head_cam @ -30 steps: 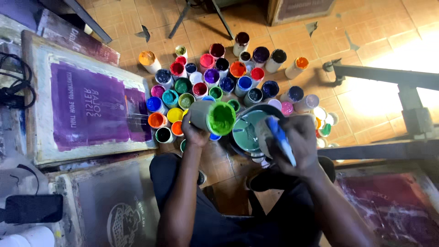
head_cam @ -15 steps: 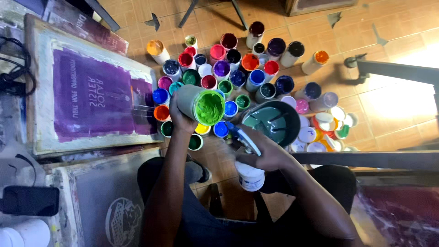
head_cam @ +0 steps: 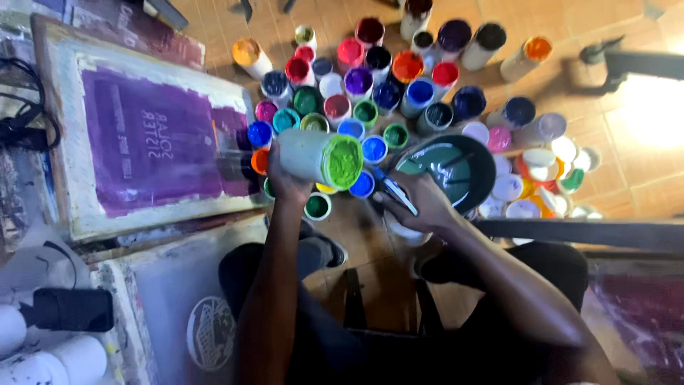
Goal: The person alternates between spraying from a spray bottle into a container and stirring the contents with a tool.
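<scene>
1. Head view, looking down: person sits on the floor, both arms reaching fwd into a big spread of open paint jars.
2. Left hand (head_cam: pixel 285 182) is wrapped round a pale grey-green jar (head_cam: pixel 306 153), holding it tipped on its side, mouth pointing right. Fingers sit on the rear half of the jar body; the mouth sticks out well past the grip.
3. Jar's mouth shows bright green paint (head_cam: pixel 344 161) filling it to the rim. The jar hangs above the floor jars, just left of the dark bowl.
4. Right hand (head_cam: pixel 420 207) is clenched on a thin blue-tipped stick (head_cam: pixel 390 191). Stick runs up-left out of the fist, tip pointing toward the green jar's mouth; tip & jar look near, contact – can't tell.
5. Beside the right hand, up-right: dark round bowl (head_cam: pixel 474 153) w/ dark green paint inside, touching or just at the knuckles.
6. Under the right hand a white tub (head_cam: pixel 402 232) peeks out, mostly hidden.
7. Around: rows of open paint jars (head_cam: pixel 407 65) – red, orange, purple, blue, teal – packed on the tile floor beyond the hands; white lids & small pots cluster right of the bowl.
8. Left side: framed print screen (head_cam: pixel 146 139) w/ purple area, lying flat. Another screen (head_cam: pixel 164 314) w/ a round emblem sits lower left, by the person's left arm.
</scene>
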